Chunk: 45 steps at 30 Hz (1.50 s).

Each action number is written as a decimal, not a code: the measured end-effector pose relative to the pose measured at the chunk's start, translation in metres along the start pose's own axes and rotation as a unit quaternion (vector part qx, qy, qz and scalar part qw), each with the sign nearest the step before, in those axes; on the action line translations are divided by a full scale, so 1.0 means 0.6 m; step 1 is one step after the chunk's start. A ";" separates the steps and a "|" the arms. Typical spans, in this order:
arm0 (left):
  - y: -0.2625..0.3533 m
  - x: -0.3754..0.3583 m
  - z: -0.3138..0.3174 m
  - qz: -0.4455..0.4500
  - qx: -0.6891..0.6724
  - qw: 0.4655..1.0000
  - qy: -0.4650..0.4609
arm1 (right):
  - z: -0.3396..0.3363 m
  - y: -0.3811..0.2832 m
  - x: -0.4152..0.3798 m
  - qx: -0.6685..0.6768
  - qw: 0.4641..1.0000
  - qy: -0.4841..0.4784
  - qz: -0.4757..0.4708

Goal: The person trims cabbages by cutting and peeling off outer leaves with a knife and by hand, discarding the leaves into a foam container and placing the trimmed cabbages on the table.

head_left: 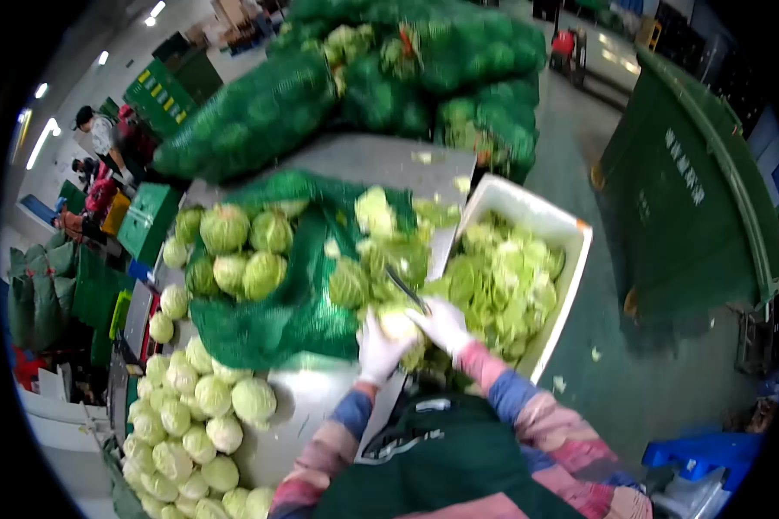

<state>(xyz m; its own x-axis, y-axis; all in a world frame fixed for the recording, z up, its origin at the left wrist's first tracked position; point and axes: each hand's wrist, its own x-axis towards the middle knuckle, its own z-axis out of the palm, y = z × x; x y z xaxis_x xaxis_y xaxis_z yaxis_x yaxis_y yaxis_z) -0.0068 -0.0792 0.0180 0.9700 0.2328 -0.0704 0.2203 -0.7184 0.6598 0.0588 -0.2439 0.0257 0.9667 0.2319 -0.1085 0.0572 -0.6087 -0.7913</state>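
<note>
A big green bin (692, 208) fills the right of the frame, and net sacks of cabbages (346, 86) are heaped across the top. Below them, mid-frame, a steel table (303, 406) carries an opened green net (268, 320) with untrimmed heads on it, and a white crate (571, 259) of loose leaves stands just right of centre. At lower left sits a pile of pale trimmed cabbages (190, 415). Other people work far off at the upper left.

The cabbage (400, 327) being worked lies at the centre bottom, between both gloved hands and right in front of the person. The left hand (377, 348) is clamped on it from the lower left. The right hand (444, 324) is closed round a knife (405, 290), touching the head from the right. The blade's long axis runs up and left from that hand, across the top of the cabbage, with the crate on the knife-hand's side.
</note>
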 end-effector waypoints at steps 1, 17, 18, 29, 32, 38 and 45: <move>0.011 -0.001 -0.010 -0.022 -0.011 0.999 -0.020 | 0.005 0.016 0.001 0.049 0.998 -0.005 0.038; -0.016 0.019 -0.028 0.036 -0.065 0.997 0.009 | -0.047 0.077 0.011 0.004 0.999 0.036 0.038; 0.000 0.023 -0.029 0.047 -0.006 0.999 -0.008 | -0.038 0.066 0.007 -0.006 1.000 0.015 0.014; 0.042 0.017 -0.032 0.020 0.086 0.995 -0.045 | -0.008 -0.003 -0.030 -0.173 0.981 -0.070 -0.051; 0.034 0.017 -0.031 0.025 0.064 0.997 -0.037 | -0.020 -0.023 -0.022 -0.197 0.976 -0.094 -0.022; 0.014 -0.042 -0.036 0.104 0.046 0.993 -0.028 | -0.041 0.094 0.062 -0.026 0.992 -0.039 0.120; -0.067 -0.033 -0.059 0.037 -0.063 0.997 -0.037 | -0.060 0.085 0.025 0.020 0.977 0.022 0.210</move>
<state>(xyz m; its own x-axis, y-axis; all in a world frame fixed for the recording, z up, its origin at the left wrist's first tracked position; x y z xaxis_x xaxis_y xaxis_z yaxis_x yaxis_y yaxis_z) -0.0384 -0.0314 0.0192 0.9890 0.1298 -0.0710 0.1385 -0.6425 0.7537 0.0855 -0.2990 0.0054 0.9128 -0.0656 -0.4031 -0.3558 -0.6125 -0.7059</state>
